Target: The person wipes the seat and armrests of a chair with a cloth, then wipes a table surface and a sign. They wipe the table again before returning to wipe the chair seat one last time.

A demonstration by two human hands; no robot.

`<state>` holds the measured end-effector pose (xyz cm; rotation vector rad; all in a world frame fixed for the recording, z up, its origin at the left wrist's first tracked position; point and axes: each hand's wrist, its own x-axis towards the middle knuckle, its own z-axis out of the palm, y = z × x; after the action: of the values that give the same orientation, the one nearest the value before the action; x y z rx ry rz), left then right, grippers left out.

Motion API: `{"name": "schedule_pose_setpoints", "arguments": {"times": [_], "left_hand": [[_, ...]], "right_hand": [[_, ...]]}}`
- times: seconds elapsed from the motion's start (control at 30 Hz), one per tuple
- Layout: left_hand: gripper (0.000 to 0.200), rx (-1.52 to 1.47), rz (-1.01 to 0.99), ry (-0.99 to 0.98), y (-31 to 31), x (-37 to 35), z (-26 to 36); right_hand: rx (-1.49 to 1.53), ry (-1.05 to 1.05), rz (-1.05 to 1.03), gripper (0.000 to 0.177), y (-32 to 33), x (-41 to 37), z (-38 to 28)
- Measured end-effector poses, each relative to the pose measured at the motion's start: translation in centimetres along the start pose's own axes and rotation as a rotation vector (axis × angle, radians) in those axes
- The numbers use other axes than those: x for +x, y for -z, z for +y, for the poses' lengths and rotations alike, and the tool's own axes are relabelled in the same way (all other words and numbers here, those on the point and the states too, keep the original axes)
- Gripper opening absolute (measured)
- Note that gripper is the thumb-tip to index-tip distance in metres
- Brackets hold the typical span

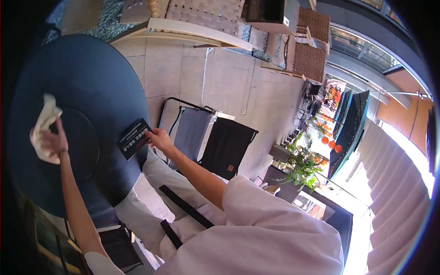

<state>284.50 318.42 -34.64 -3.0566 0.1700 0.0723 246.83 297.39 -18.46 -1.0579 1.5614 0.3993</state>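
Observation:
A round dark table [123, 78] stands close to my body. My left hand [50, 143] is over its far part, closed around a pale cloth [45, 117] that bunches over the fingers and is slightly blurred. Part of the cloth rests over or near the tabletop; exact contact cannot be told. In my right hand [159, 139], near the table's edge, is a black card sign [134, 139] with white printed writing and a little red. The fingers pinch its side, and it is tilted above the tabletop.
A black folding chair [227, 146] and a grey one [190, 130] stand beside the table. Another dark seat [120, 247] is by my legs. Woven benches [206, 13], a leafy plant [300, 165] and a dark green parasol [350, 133] are farther off on the tiled floor.

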Motion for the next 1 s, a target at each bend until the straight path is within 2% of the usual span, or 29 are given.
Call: {"name": "schedule_pose_setpoints", "arguments": {"times": [0.07, 0.1, 0.17, 0.23, 0.37, 0.43, 0.53, 0.63, 0.7, 0.77, 0.83, 0.9, 0.97, 1.0], "left_hand": [[0.087, -0.043, -0.077, -0.225, 6.2, -3.0, 3.8], [0.084, -0.203, -0.069, -0.437, 7.6, -4.7, 4.2], [0.081, -0.224, -0.043, -0.653, 9.8, -8.6, 4.4], [0.077, -0.212, -0.061, -0.707, 10.2, -12.4, 3.0], [0.074, -0.078, -0.219, -0.722, 9.9, -21.5, -3.7], [0.074, -0.012, -0.317, -0.632, 8.4, -25.8, -8.4], [0.071, 0.089, -0.351, -0.472, 7.3, -28.3, -12.1], [0.068, 0.139, -0.266, -0.373, 3.6, -27.2, -13.7], [0.070, 0.072, -0.183, -0.177, 1.2, -24.1, -13.7], [0.070, -0.105, 0.106, -0.284, -2.7, -19.0, -14.9], [0.080, 1.068, -0.055, -0.068, -6.6, -14.3, -15.6], [0.097, -0.253, -0.208, 0.389, 2.3, -9.1, -8.9], [0.112, -0.349, -0.163, 0.439, 4.4, -5.7, -6.4], [0.114, -0.311, -0.115, 0.370, 2.7, -3.9, -6.9]], "right_hand": [[-0.040, 0.019, -0.008, 0.038, -0.2, 0.6, 0.2], [-0.056, 0.026, -0.010, 0.039, -0.3, 0.4, 0.0], [-0.096, 0.047, -0.003, 0.039, -0.1, -0.1, -1.0], [-0.074, 0.056, 0.028, 0.040, -0.4, -0.4, -1.2], [-0.066, 0.053, 0.048, 0.041, -0.7, 0.0, -0.3], [-0.026, 0.029, 0.039, 0.041, -0.9, -0.1, -0.2], [0.022, -0.015, 0.025, 0.041, -0.8, 0.3, 0.6], [0.049, -0.029, 0.007, 0.041, -0.7, 0.3, 1.3], [0.063, -0.024, 0.003, 0.042, -0.6, 0.3, 1.4], [0.072, -0.018, 0.003, 0.042, -0.7, 0.2, 1.5], [0.030, -0.022, 0.013, 0.042, -0.7, 0.4, 1.3], [-0.001, -0.021, 0.021, 0.043, -0.9, 0.6, 1.4], [-0.025, -0.015, 0.033, 0.044, -1.0, 0.8, 1.5], [-0.037, -0.021, 0.042, 0.045, -1.1, 0.9, 1.5]]}}
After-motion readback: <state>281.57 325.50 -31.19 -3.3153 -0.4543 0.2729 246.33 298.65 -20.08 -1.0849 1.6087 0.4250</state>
